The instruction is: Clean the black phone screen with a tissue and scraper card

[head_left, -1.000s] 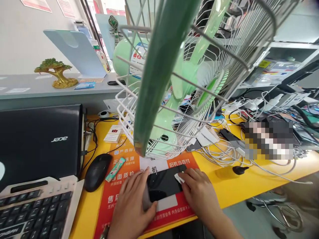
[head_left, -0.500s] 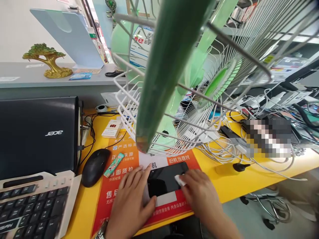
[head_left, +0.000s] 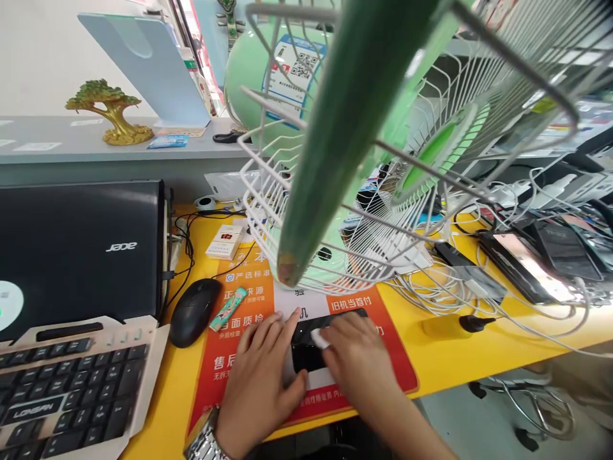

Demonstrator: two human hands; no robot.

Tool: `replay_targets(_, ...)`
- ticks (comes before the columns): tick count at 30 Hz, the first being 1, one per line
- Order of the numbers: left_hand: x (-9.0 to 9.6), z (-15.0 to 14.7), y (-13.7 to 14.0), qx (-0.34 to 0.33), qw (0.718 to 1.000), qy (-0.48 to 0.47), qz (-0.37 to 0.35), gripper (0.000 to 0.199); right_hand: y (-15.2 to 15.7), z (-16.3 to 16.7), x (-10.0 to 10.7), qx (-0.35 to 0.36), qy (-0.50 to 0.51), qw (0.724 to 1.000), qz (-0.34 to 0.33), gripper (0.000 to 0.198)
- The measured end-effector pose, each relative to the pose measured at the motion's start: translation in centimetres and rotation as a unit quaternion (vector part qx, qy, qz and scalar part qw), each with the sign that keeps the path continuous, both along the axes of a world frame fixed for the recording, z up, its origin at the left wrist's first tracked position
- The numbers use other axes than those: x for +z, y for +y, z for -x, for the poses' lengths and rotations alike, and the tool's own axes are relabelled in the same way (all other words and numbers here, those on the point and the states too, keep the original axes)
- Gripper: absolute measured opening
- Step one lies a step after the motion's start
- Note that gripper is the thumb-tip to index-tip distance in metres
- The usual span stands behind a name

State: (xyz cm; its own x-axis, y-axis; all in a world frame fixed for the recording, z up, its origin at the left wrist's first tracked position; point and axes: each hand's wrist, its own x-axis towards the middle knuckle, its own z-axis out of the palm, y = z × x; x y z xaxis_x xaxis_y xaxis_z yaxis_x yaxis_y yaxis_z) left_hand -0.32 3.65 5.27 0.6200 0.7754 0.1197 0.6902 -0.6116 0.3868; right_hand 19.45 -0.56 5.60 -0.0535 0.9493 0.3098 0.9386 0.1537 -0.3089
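One dark phone point(head_left: 306, 355) is laid flat, glossy face up, on a red and orange mat point(head_left: 403, 365) toward the near edge of the yellow table point(head_left: 445, 367). Its left end is bracketed by the left hand point(head_left: 261, 377), whose index finger and thumb are set wide apart at the far and near corners; how firmly it is pressed cannot be told. A small white wipe point(head_left: 319, 338) is pinched in the narrowed fingers of the right hand point(head_left: 359, 354), over the phone's face; whether the glass is touched cannot be made out.

The phone could be slid or swivelled to the right if the wipe were pushed hard, since no brace is seen at that end. Grit caught under the wipe could leave scratches, and the wipe could be dropped if the pinch were loosened. The fan point(head_left: 335, 166) looms just beyond, so its guard could be knocked if either hand were raised too far forward. The black mouse point(head_left: 196, 313) and the green packet point(head_left: 228, 309), left of the left hand, could be nudged by a sideways slip
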Motion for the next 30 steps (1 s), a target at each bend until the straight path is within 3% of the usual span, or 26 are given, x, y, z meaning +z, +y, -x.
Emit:
replay_targets(3,0.4,-0.1,0.0,0.003,1.0,-0.002,0.014,0.084,-0.4,-3.4,0.0,-0.084,-0.016,0.996,-0.009,0.016)
replay_targets(5,0.5,-0.1,0.0,0.003,1.0,-0.005,0.02,0.085,0.3,-3.1,-0.2,-0.096,-0.029,0.995,-0.025,0.015)
replay_targets(10,-0.1,0.0,0.0,-0.003,1.0,-0.006,0.013,0.087,2.5,3.5,-0.3,-0.001,-0.04,0.998,-0.042,0.013)
replay_targets(12,-0.2,-0.1,0.0,-0.001,1.0,-0.004,0.008,0.088,2.3,4.0,-0.1,0.025,-0.039,0.998,-0.038,0.014)
replay_targets(14,0.0,-0.1,0.1,0.003,1.0,-0.001,0.008,0.086,1.4,2.2,0.0,0.017,-0.029,0.999,-0.036,0.015)
replay_targets(17,0.3,-0.2,0.2,0.005,1.0,0.001,0.014,0.086,0.0,-2.1,0.1,-0.053,-0.017,0.998,-0.034,0.016)
replay_targets(20,0.5,-0.3,0.2,0.004,1.0,0.0,0.019,0.088,0.3,-2.9,-0.1,-0.081,-0.018,0.996,-0.032,0.017)
replay_targets(26,-0.1,-0.3,0.0,0.013,1.0,0.001,0.013,0.09,2.4,3.8,-0.6,0.053,-0.037,0.997,-0.034,0.01)
replay_targets(30,0.1,-0.4,0.0,0.016,1.0,0.008,0.016,0.089,1.3,2.2,-0.2,0.104,-0.012,0.994,-0.007,0.012)
